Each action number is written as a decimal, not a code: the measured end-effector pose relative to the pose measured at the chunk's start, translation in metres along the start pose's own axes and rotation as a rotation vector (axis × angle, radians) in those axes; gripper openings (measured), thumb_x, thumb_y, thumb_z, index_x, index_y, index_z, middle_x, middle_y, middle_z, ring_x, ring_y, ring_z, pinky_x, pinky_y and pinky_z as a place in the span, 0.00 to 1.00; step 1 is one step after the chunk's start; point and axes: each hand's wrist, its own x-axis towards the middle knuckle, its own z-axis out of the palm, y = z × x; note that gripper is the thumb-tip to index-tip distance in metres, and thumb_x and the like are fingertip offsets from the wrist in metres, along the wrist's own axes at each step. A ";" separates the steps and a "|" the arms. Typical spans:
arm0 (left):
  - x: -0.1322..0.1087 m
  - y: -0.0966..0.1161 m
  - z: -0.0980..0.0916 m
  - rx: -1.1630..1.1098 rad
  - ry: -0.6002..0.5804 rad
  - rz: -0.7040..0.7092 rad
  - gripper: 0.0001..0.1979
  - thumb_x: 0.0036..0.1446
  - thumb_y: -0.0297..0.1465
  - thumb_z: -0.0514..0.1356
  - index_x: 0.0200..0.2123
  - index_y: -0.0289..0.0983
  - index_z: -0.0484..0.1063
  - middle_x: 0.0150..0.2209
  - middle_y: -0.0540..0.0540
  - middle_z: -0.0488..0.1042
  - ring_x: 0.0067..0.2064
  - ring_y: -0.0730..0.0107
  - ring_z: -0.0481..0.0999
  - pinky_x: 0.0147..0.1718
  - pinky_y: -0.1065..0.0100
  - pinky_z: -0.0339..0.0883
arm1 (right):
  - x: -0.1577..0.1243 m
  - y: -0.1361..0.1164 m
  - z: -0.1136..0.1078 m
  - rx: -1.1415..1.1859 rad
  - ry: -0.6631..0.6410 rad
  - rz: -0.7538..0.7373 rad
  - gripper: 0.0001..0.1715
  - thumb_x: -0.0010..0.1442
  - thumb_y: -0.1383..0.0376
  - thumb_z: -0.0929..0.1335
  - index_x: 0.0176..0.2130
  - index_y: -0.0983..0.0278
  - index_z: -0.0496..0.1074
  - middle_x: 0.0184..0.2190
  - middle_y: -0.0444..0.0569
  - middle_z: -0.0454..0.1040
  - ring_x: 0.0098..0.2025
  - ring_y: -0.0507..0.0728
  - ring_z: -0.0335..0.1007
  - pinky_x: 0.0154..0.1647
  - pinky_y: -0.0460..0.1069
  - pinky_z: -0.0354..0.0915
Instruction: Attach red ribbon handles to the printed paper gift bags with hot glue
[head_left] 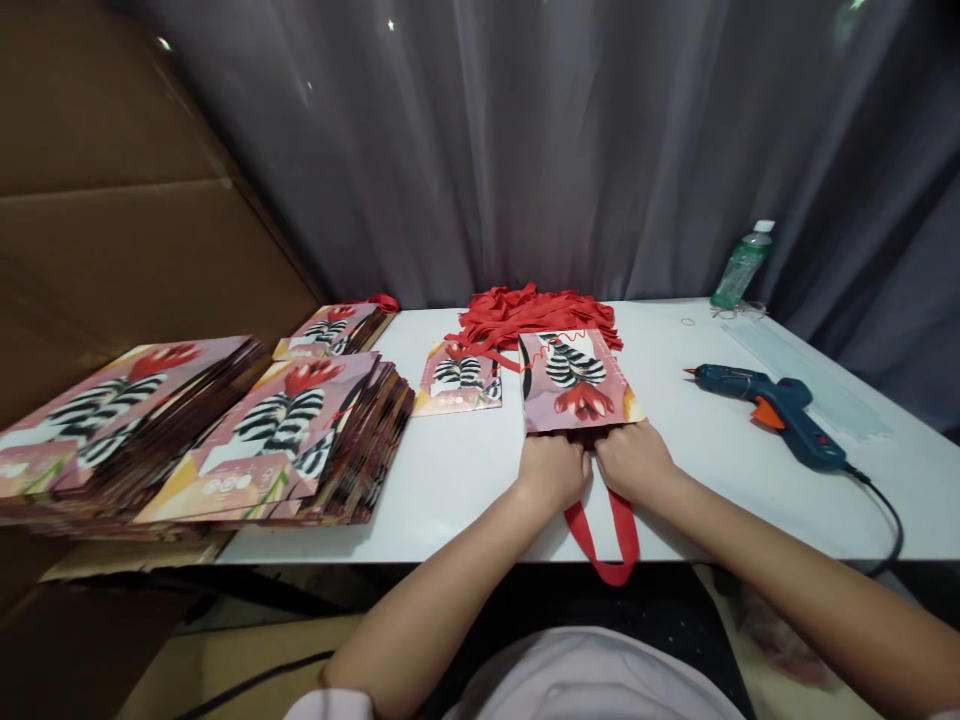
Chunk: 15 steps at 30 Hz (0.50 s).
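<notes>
A printed paper bag (574, 385) with a zebra-striped and red flower pattern lies upside down in front of me, its mouth facing me. My left hand (555, 470) and my right hand (634, 462) are side by side at that mouth, fingers curled in at the edge and partly hidden under the paper. Both appear to grip the bag. From between my hands a red ribbon handle (611, 570) loops down past the table's front edge. Behind the bag is a heap of red ribbon handles (536, 312). Another flat printed bag (465, 385) lies just left of it.
Stacks of flat printed bags (277, 440) fill the left side of the white table (450, 500), beside a cardboard wall (112, 200). A blue glue gun (787, 410) with a cord lies at right. Beyond it are pale glue sticks (817, 385) and a green plastic bottle (742, 265).
</notes>
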 end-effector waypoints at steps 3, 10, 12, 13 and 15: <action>-0.003 -0.006 -0.003 0.024 -0.034 0.012 0.19 0.63 0.32 0.49 0.41 0.31 0.79 0.39 0.34 0.78 0.40 0.53 0.78 0.42 0.55 0.67 | 0.000 0.001 0.001 -0.005 -0.012 0.002 0.16 0.59 0.72 0.63 0.35 0.68 0.80 0.34 0.60 0.80 0.39 0.61 0.76 0.40 0.53 0.59; -0.007 -0.016 -0.004 0.061 -0.073 -0.043 0.24 0.66 0.34 0.47 0.36 0.26 0.80 0.33 0.32 0.79 0.39 0.51 0.79 0.46 0.54 0.66 | 0.004 -0.004 0.006 0.024 0.008 -0.014 0.16 0.61 0.71 0.62 0.37 0.68 0.80 0.35 0.60 0.79 0.40 0.61 0.75 0.43 0.53 0.59; -0.006 -0.016 -0.003 0.054 -0.064 -0.046 0.23 0.66 0.34 0.47 0.37 0.28 0.80 0.34 0.33 0.79 0.40 0.51 0.79 0.47 0.55 0.66 | 0.005 -0.010 0.009 0.042 0.035 -0.029 0.18 0.63 0.70 0.60 0.41 0.68 0.78 0.39 0.60 0.79 0.42 0.61 0.75 0.43 0.53 0.60; -0.006 -0.016 -0.002 0.050 -0.057 -0.048 0.23 0.66 0.33 0.47 0.37 0.28 0.80 0.34 0.34 0.79 0.41 0.52 0.79 0.47 0.55 0.66 | 0.005 -0.013 0.011 0.051 0.048 -0.032 0.19 0.64 0.69 0.59 0.42 0.68 0.78 0.41 0.60 0.78 0.43 0.62 0.74 0.43 0.53 0.60; -0.006 -0.015 0.001 0.042 -0.039 -0.048 0.21 0.65 0.33 0.47 0.40 0.29 0.79 0.36 0.34 0.79 0.41 0.52 0.79 0.47 0.55 0.66 | 0.005 -0.019 0.014 0.068 0.072 -0.021 0.20 0.66 0.67 0.58 0.42 0.68 0.77 0.42 0.61 0.77 0.43 0.63 0.74 0.44 0.54 0.60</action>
